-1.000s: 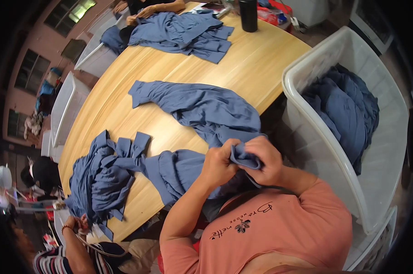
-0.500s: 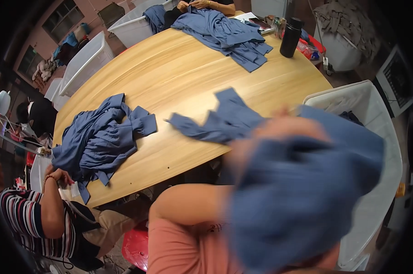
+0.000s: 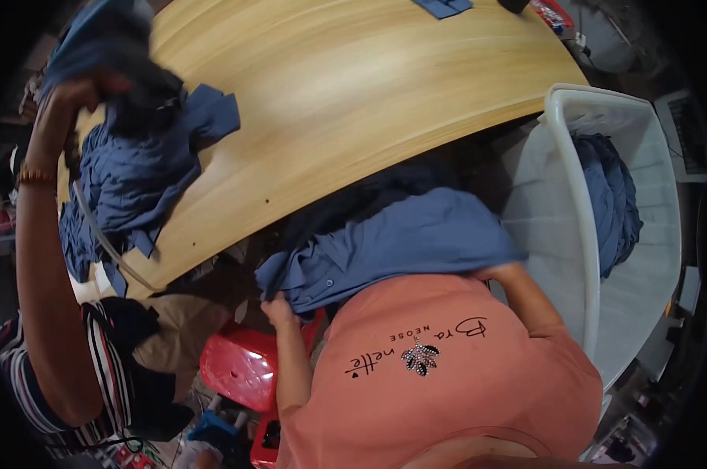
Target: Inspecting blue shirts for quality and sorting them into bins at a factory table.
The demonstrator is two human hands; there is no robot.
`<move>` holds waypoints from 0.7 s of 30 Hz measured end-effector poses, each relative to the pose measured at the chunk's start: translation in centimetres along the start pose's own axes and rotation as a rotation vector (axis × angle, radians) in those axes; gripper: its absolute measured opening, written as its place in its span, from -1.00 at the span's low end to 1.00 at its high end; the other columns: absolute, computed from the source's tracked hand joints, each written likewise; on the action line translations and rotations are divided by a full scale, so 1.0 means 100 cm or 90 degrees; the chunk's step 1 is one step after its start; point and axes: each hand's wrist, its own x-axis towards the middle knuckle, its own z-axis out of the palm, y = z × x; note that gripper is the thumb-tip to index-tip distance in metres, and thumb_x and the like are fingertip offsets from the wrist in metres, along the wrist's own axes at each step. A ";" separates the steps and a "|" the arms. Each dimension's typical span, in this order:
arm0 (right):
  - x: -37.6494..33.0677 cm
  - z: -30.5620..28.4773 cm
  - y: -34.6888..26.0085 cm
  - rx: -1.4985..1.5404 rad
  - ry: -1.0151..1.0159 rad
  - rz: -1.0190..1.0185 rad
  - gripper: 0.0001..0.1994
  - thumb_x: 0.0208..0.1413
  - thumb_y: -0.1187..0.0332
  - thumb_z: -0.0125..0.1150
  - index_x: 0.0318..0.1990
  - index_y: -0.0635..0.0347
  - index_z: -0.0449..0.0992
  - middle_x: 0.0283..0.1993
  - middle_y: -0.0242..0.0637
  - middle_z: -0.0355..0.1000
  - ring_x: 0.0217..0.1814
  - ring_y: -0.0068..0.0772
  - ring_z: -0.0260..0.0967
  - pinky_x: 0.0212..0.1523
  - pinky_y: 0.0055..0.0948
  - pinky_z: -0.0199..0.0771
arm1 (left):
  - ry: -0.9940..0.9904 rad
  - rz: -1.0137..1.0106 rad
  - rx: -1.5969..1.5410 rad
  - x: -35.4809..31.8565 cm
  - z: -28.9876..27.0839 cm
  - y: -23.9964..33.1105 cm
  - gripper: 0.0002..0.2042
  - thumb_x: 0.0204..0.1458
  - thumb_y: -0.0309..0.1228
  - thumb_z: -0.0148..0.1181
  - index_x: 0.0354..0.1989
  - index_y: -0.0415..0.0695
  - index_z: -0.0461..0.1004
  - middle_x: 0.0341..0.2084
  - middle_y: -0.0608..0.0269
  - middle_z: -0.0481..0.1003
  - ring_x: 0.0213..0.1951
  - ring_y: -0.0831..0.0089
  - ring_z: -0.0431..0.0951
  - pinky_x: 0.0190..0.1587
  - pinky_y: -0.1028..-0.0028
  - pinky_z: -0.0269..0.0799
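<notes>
I've got the blue shirt [image 3: 400,242] in my lap, below the desk [image 3: 353,102] edge. Left hand [image 3: 279,311] pinches its hem; right hand is buried under the cloth, grip can't be told. Next, I judge: spread it flat.

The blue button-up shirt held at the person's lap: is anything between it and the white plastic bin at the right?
Nothing visible: the blue button-up shirt hangs right beside the white plastic bin, whose near rim is bare.
</notes>
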 end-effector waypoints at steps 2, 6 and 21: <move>0.022 -0.036 -0.003 0.069 -0.357 -0.079 -0.61 0.14 0.29 0.12 0.08 0.31 0.44 0.06 -0.09 0.46 0.08 -0.14 0.42 0.08 -0.30 0.37 | 0.011 -0.010 0.010 0.004 -0.008 -0.029 -0.71 -0.09 -0.66 0.13 -0.13 -0.41 0.47 -0.16 0.12 0.52 -0.14 0.36 0.50 -0.04 0.40 0.40; 0.065 -0.086 -0.013 0.394 -0.386 -0.159 -0.60 0.06 0.30 0.21 0.05 0.26 0.48 -0.10 -0.08 0.49 -0.04 -0.06 0.43 0.01 -0.27 0.40 | -0.083 -0.031 -0.009 0.026 -0.020 -0.043 -0.69 -0.01 -0.47 0.28 -0.10 -0.33 0.49 -0.22 0.21 0.52 -0.32 0.50 0.48 -0.23 0.42 0.42; 0.078 -0.065 -0.003 -0.051 -0.119 -0.118 -0.91 -0.21 0.48 0.17 -0.45 0.19 0.46 -0.40 -0.19 0.40 -0.26 -0.07 0.37 -0.24 -0.16 0.34 | -0.458 0.460 0.365 -0.056 0.084 0.062 -0.77 -0.11 -0.62 0.27 -0.22 -0.27 0.51 -0.41 0.09 0.51 -0.39 0.32 0.55 -0.27 0.45 0.46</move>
